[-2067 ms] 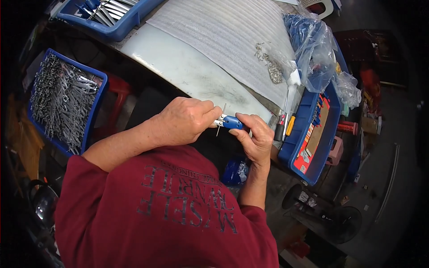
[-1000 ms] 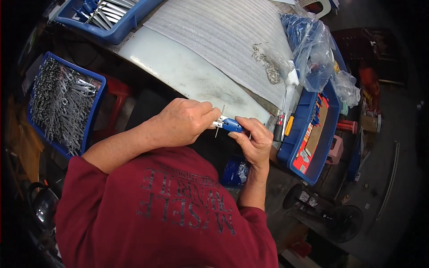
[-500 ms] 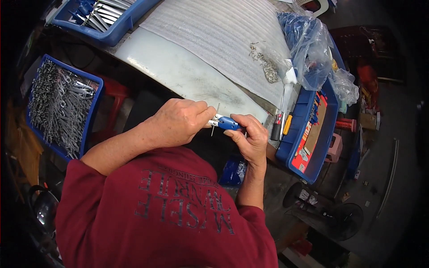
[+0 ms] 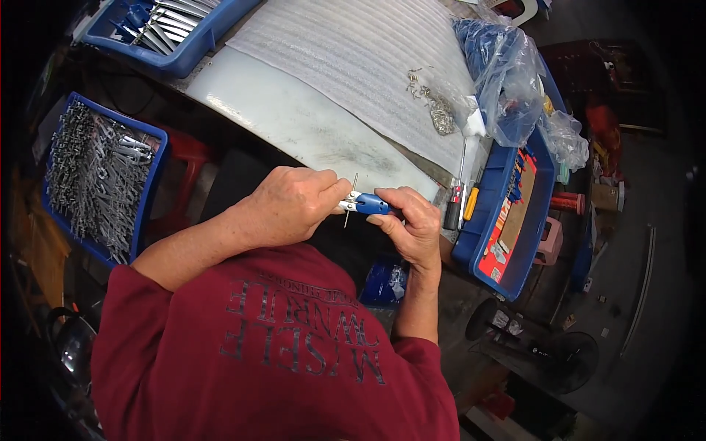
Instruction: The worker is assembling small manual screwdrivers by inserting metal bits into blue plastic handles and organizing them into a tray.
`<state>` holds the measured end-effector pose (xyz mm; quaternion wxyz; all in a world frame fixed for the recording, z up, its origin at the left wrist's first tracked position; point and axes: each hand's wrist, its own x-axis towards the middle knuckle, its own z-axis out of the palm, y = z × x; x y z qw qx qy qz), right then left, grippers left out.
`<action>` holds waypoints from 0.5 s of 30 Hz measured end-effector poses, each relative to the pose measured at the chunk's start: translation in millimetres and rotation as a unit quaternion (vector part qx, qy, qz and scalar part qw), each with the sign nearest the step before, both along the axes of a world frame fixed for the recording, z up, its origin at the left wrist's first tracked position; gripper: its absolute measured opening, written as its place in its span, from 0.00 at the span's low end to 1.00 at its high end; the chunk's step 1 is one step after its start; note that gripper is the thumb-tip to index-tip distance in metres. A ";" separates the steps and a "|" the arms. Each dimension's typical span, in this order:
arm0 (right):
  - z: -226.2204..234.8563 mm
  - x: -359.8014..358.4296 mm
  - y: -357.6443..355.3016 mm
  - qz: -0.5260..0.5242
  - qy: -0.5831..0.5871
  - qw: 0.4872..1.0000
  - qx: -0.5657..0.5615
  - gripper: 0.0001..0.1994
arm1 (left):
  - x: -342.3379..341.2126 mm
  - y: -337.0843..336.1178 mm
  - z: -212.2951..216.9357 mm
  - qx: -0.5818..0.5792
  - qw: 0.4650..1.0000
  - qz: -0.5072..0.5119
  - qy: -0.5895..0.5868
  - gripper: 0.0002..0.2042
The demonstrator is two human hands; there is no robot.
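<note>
— Barely any shift from two seconds back: both hands have stayed locked together at the near edge of the counter (image 4: 294,125), and the thin metal pin (image 4: 353,192) now stands upright between them.

— Work down by size for me.

— Ribbed foam sheet (image 4: 353,51) across the counter, a blue tray of metal parts (image 4: 103,184) off to the left, a blue bin (image 4: 507,213) on the right with screwdrivers (image 4: 462,198) beside it.

— And the hands?

— Left hand (image 4: 290,202), grip closed, fingers pinched at the metal end of the small blue tool (image 4: 368,203). Right hand (image 4: 412,224), grip wrapped shut on the blue handle. I'd judge they're mid-fitting, the steady hold suggesting fine alignment.
</note>
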<state>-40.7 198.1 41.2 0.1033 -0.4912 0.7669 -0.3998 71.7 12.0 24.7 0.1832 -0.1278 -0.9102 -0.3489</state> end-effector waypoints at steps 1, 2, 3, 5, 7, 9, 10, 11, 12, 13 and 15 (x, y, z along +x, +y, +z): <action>-0.9 1.5 0.1 0.001 0.001 1.000 -0.001 0.15 | 0.4 0.9 -0.2 -0.005 1.000 0.009 0.002 0.09; -2.3 4.0 0.9 -0.015 0.002 1.000 -0.009 0.16 | 0.2 1.5 -0.1 -0.005 1.000 0.009 0.002 0.09; -3.3 5.9 0.9 -0.031 0.002 0.999 -0.017 0.16 | -0.2 2.1 0.2 -0.010 1.000 0.012 0.002 0.09; -4.3 6.8 -1.2 -0.034 0.012 0.999 -0.033 0.15 | -0.8 2.9 0.1 -0.016 1.000 0.014 0.003 0.08; -5.7 7.7 -1.9 -0.038 0.022 0.998 -0.049 0.14 | -1.8 3.2 -0.3 -0.024 0.999 0.024 0.004 0.08; -8.7 9.3 -0.2 -0.050 0.015 0.997 -0.053 0.14 | -1.9 2.8 1.1 -0.024 0.999 0.022 0.004 0.08; -8.4 8.9 -0.2 -0.050 0.015 0.997 -0.054 0.14 | -2.0 2.6 1.7 -0.024 0.999 0.020 0.004 0.08; -8.2 9.1 -0.2 -0.050 0.010 0.997 -0.051 0.14 | -1.6 2.3 0.9 -0.025 0.999 0.021 0.004 0.08; -7.9 9.2 -0.2 -0.049 0.005 0.998 -0.048 0.15 | -1.5 1.7 -0.6 -0.017 1.000 0.015 0.001 0.09; -7.6 9.0 -0.4 -0.049 0.005 0.998 -0.048 0.15 | -1.0 1.3 -1.4 -0.009 1.000 0.010 -0.001 0.10; -6.2 7.4 -1.1 -0.039 -0.002 0.998 -0.045 0.15 | -0.8 0.5 -0.5 -0.007 1.000 0.008 0.002 0.10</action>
